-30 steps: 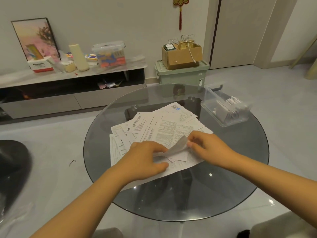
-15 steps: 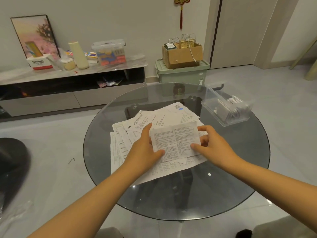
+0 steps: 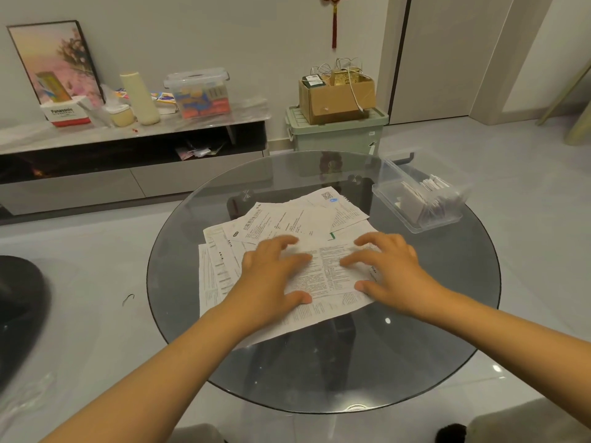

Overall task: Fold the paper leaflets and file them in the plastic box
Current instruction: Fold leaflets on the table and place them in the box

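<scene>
Glass round table (image 3: 319, 372) with my two hands laid palm-down on the top leaflet (image 3: 329, 270): left hand (image 3: 271, 276) flat on its left end, fingers spread, gripping nothing; right hand (image 3: 390, 266) likewise splayed on its right end. Long axis of that sheet runs left to right between my hands, atop the loose pile of leaflets (image 3: 281, 225). Clear plastic box (image 3: 415, 199), holding folded papers, stands far right on the table

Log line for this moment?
left hand, right hand: flat on white printed leaflet | clear plastic box: holds folded leaflets | round glass table
</scene>
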